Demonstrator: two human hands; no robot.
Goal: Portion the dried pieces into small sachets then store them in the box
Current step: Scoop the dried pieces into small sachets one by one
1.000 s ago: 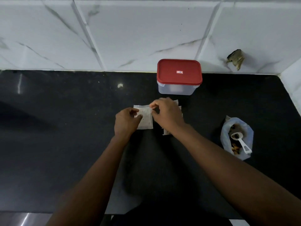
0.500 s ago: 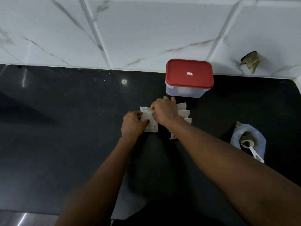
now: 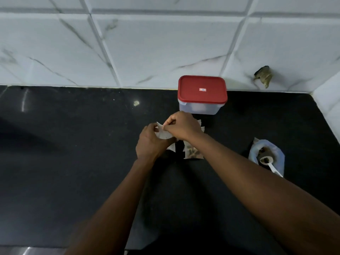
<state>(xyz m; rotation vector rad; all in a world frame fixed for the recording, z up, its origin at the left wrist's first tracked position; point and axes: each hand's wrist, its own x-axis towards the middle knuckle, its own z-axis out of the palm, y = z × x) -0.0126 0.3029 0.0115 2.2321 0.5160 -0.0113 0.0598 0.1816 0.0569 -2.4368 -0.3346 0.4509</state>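
Sachet: a small white speckled sachet is held low over the counter between the two hands, just in front of the box.
Left hand: the left hand has its fingers curled in and pinches the sachet's left edge.
Right hand: the right hand pinches the sachet's top edge between thumb and forefinger, with the other fingers folded.
Filled sachet: a filled sachet lies flat on the counter just under the right wrist, and brown bits show through it.
More sachets: white corners of more sachets stick out from behind the right hand. How many there are I cannot tell.
Box: a clear plastic box stands by the wall, close behind the hands.
Lid: a red lid sits closed on the box.
Sticker: a little red and white sticker sits mid-lid, its writing too small to read.
Bag: a pale plastic bag stands open, well off to the right.
Dried pieces: brown dried pieces fill the bag's mouth.
Spoon: a white plastic spoon rests in the bag, its bowl loaded.
Counter: the counter is black stone, with a pale spot left of the box.
Wall: the wall is white tile with grey veins. A brownish scrap clings to it right of the box, and I cannot tell what it is.
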